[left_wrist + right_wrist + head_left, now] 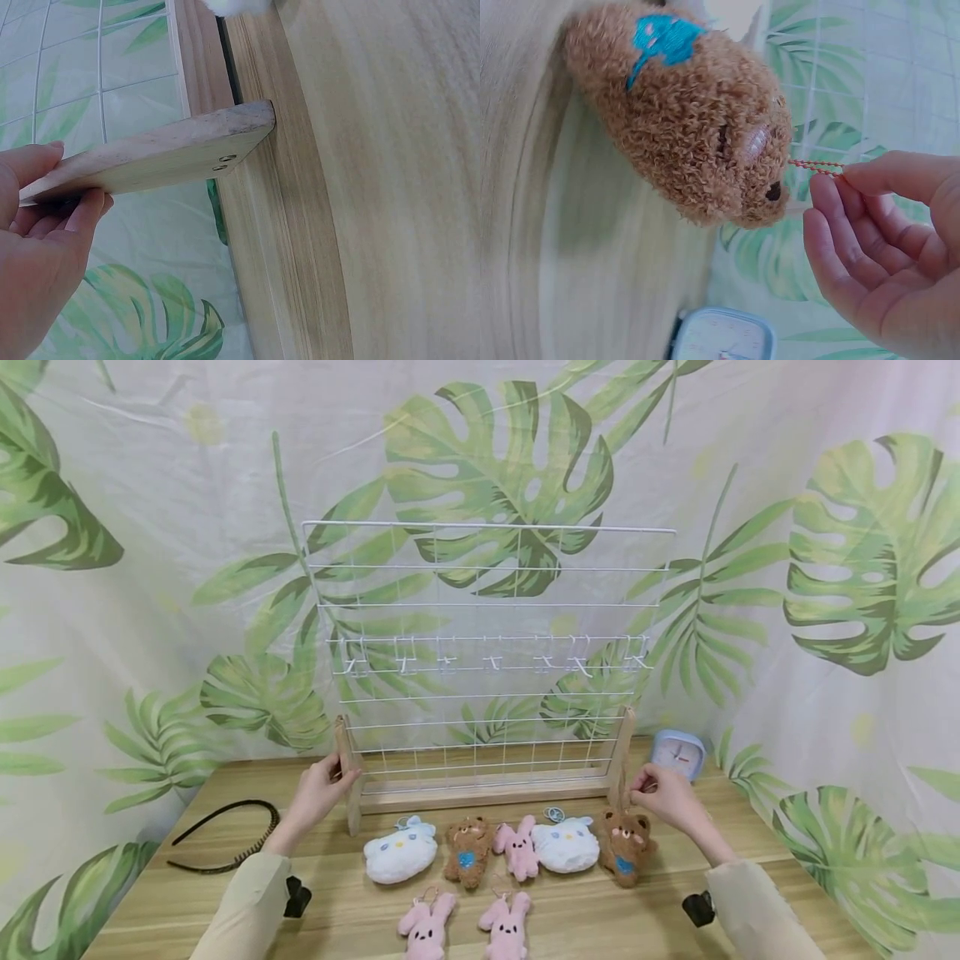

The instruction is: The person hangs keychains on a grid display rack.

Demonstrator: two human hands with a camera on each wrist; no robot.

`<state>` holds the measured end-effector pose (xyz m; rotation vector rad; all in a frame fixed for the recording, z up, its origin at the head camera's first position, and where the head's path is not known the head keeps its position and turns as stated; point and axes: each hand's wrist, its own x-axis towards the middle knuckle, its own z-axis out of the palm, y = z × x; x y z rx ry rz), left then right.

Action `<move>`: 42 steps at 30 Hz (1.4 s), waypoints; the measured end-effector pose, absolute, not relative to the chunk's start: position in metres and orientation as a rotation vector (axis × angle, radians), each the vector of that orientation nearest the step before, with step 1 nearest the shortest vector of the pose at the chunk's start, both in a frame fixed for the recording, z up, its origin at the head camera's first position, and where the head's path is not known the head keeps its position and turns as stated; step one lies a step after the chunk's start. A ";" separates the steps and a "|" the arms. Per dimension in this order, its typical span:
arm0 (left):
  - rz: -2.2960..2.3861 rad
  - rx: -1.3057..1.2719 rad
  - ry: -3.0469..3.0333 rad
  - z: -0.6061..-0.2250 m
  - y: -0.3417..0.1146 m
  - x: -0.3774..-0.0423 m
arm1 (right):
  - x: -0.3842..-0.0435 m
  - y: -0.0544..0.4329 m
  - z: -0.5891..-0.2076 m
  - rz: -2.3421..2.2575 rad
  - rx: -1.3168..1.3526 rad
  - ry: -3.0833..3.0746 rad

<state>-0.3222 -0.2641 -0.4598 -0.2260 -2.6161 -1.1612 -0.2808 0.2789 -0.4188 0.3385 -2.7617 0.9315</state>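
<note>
My left hand [324,785] grips the left wooden post [348,777] of a white wire grid rack [480,697]; the left wrist view shows thumb and fingers on either side of this wooden board [172,150]. On the right, my right hand [889,247] pinches the orange ball chain [816,166] of a brown plush bear keychain [697,120]. In the head view that bear [626,847] hangs or stands upright by the right post [620,760]; whether it touches the table cannot be told. Several white hooks [491,662] sit in a row across the grid.
Before the rack lie two white plush cats [401,853], [566,845], another brown bear [468,852] and a pink rabbit [517,850]. Two more pink rabbits [426,931], [506,931] lie nearer. A blue clock [677,753] stands at right, a black headband [225,835] at left.
</note>
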 end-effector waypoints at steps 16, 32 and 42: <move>-1.151 -0.230 -2.622 -0.460 -0.265 -0.322 | -0.276 0.275 -0.375 0.894 0.240 -2.538; -1.128 -0.238 -2.617 -0.461 -0.265 -0.321 | -0.291 0.275 -0.305 1.001 0.354 -2.293; -1.142 -0.238 -2.615 -0.461 -0.265 -0.321 | -0.294 0.273 -0.276 0.991 0.359 -2.239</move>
